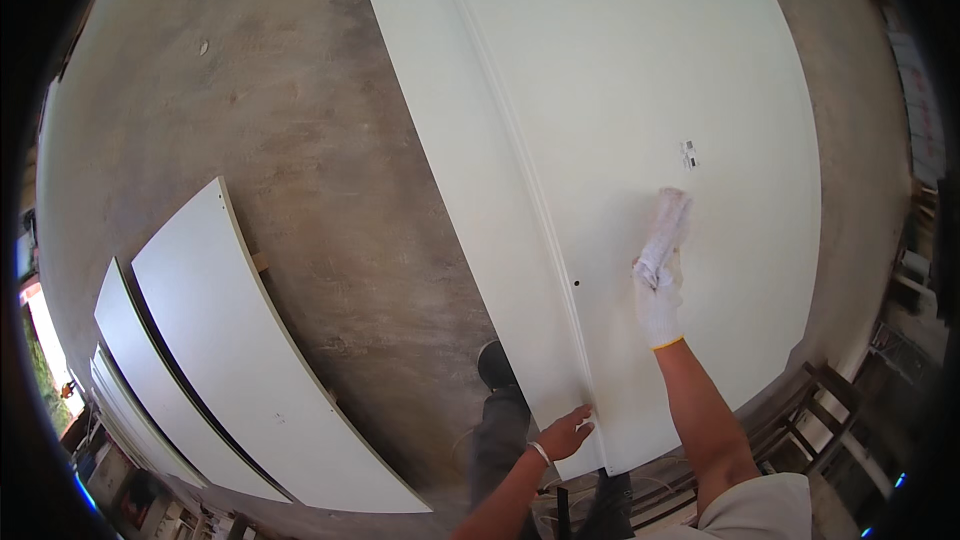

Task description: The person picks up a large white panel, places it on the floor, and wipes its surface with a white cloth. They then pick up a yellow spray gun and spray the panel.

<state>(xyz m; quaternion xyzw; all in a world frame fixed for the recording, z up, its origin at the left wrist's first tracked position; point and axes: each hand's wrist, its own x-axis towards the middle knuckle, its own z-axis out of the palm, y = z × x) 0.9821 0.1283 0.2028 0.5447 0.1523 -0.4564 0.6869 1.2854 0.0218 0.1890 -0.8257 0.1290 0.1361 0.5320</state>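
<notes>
A large white panel (660,50) lies before me, with a raised strip (520,155) running lengthwise and a small dark hole beside it. My right hand (659,290) wears a white knit glove with a yellow cuff edge. Pressed under its fingers against the panel is a crumpled, stained white cloth (672,215). Just beyond the cloth, a small printed sticker (689,155) is stuck to the panel. At the near end, my bare left hand (566,434), with a light band at the wrist, rests by the raised strip, fingers loosely extended and holding nothing.
Several white panels (240,340) lean in a row at the left. A brown-grey concrete floor (300,130) spreads beyond them. A dark frame (830,405) stands at the right near the panel's corner. My dark shoe (493,365) is beside the large panel's left edge.
</notes>
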